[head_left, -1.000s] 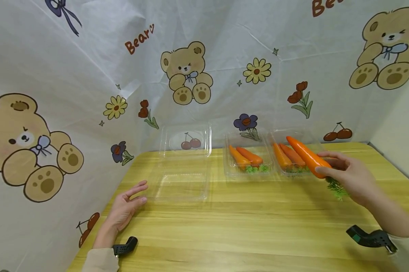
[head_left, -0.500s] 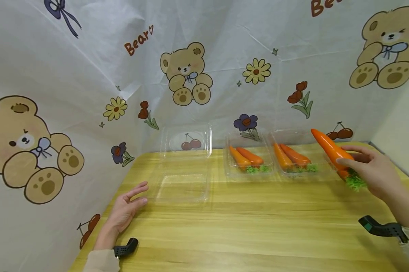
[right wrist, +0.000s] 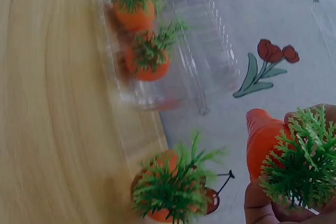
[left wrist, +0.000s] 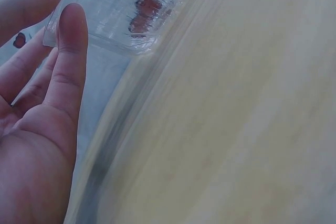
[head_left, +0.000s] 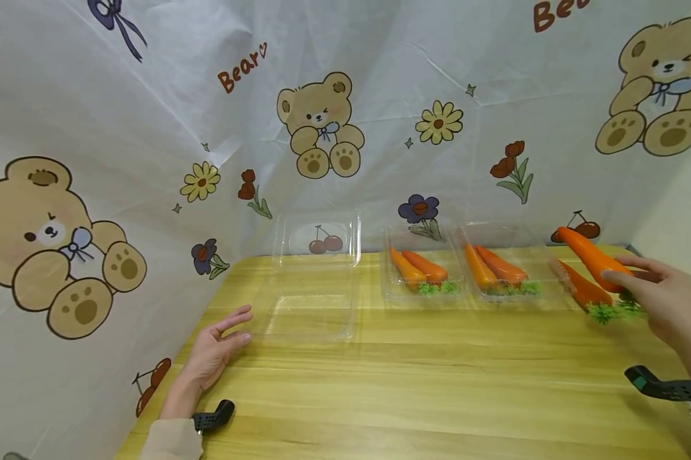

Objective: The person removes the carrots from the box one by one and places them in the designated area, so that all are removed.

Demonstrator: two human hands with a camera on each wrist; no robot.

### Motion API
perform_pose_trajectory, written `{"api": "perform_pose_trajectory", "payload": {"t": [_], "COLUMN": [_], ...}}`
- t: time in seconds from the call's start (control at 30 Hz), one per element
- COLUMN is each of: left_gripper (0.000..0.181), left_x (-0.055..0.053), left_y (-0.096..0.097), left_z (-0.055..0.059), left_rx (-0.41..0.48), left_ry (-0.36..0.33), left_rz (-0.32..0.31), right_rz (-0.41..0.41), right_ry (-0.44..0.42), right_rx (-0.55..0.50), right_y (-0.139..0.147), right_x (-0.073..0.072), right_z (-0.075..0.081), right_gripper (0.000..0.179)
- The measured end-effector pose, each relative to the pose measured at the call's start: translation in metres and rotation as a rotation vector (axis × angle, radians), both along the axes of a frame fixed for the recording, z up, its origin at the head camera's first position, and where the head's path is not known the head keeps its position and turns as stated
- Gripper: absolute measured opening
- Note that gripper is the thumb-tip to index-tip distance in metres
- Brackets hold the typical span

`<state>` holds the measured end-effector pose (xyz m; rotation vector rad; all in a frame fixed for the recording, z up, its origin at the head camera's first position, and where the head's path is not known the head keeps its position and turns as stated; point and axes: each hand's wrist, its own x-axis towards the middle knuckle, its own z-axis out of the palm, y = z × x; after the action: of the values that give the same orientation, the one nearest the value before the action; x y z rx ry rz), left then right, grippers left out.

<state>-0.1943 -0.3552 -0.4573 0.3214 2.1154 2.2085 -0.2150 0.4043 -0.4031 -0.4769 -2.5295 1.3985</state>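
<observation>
My right hand [head_left: 667, 300] grips an orange toy carrot [head_left: 592, 255] near its leafy end, tip pointing up and left. Below and partly behind it, a second carrot [head_left: 584, 287] lies at the table's right side; its green leaves [right wrist: 173, 192] show in the right wrist view. At the left, my left hand [head_left: 213, 351] rests with relaxed, parted fingers at the corner of an open clear plastic box [head_left: 311, 319] that has nothing in it. In the left wrist view, the thumb [left wrist: 72, 40] overlaps that box's corner.
Two more open clear boxes stand at the back: a middle one [head_left: 388, 291] and a right one [head_left: 543, 294], each holding two carrots. Their lids lean up against the bear-print cloth [head_left: 374, 96] behind the wooden table [head_left: 414, 383].
My right hand has moved rightward with the carrot, away from the right box, uncovering the second carrot beside it. My left hand has stayed in place.
</observation>
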Motion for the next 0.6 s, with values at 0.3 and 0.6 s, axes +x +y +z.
{"api": "perform_pose_trajectory", "payload": {"t": [0.3,0.6], "left_gripper": [0.057,0.059], "left_x": [0.000,0.001], "left_y": [0.000,0.000], "left_z": [0.001,0.001], "left_rx": [0.002,0.004], "left_ry": [-0.007,-0.010], "left_rz": [0.002,0.003], "right_rz": [-0.088,-0.135], "right_ry": [-0.051,-0.071], "right_rx": [0.008,-0.072], "right_y": [0.016,0.038], "right_x": [-0.004,-0.010], "right_z": [-0.017,-0.036], "right_gripper": [0.041,0.016]}}
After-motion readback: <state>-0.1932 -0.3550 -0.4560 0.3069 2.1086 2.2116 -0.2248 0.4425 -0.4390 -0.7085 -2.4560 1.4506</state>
